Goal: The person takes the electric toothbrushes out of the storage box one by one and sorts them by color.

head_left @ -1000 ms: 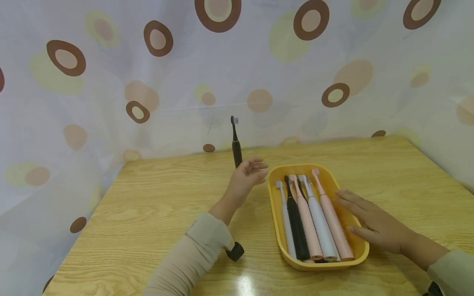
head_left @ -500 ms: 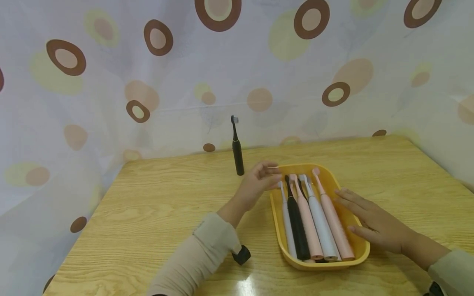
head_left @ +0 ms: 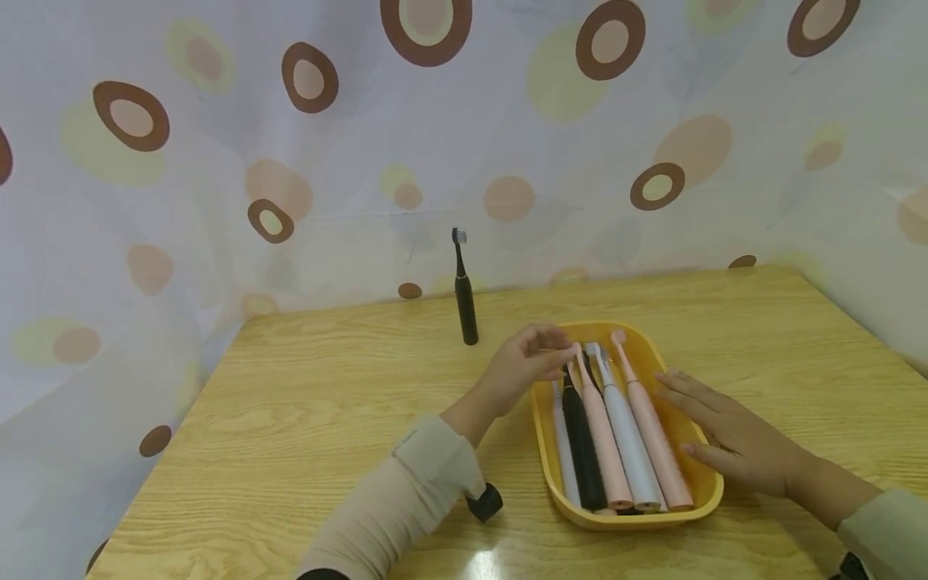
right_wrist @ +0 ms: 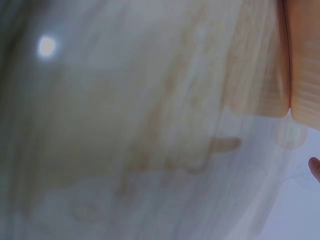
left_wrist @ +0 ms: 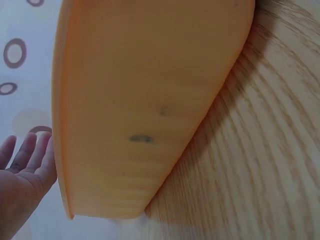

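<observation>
A yellow plastic basket holds several electric toothbrushes lying side by side: a black toothbrush, pink ones such as the pink toothbrush, and pale ones such as the light-blue toothbrush. My left hand hovers over the basket's far left corner, fingers loosely bent and holding nothing, covering some brush heads. In the left wrist view its fingers are extended by the basket's rim. My right hand has straight fingers at the right rim; just a fingertip shows in the right wrist view.
Another black toothbrush stands upright on the wooden table, behind and left of the basket. A patterned cloth hangs behind the table. A small black block sits at my left cuff.
My left hand has moved right, away from the standing black toothbrush, to over the basket's left side. My right hand has stayed at the right rim.
</observation>
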### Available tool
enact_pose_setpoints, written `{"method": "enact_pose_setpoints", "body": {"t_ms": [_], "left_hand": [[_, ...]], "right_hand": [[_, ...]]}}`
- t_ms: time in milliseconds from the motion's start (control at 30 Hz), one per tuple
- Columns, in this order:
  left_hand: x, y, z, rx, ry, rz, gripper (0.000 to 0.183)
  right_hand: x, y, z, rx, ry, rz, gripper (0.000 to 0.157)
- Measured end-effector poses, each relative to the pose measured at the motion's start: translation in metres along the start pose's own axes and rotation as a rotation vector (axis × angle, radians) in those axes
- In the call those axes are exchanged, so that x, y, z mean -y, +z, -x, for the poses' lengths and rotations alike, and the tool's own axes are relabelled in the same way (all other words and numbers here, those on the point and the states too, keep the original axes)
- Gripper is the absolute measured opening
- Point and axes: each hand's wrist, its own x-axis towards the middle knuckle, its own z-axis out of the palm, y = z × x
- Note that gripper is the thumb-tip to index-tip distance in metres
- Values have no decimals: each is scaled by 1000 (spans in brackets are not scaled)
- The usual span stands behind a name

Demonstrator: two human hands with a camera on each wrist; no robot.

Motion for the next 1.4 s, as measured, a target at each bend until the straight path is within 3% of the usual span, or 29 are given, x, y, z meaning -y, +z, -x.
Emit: {"method": "enact_pose_setpoints", "body": {"t_ms": [400, 667, 800, 1200, 1400], "left_hand": [[5, 6, -7, 12, -13, 2, 33], [7, 6, -11, -3, -70, -27, 33], [7, 7, -14, -2, -113, -58, 33], [5, 5, -20, 65, -216, -184, 34], [9, 3, -25, 124, -228, -239, 33]], "right_hand": [[-2, 2, 3, 13, 44, -5, 61], [-2, 3, 1, -25, 7, -7, 60], [-2, 2, 2, 0, 26, -7, 61], [2, 1, 1, 2, 31, -6, 62], [2, 4, 2, -12, 27, 0, 63]]}}
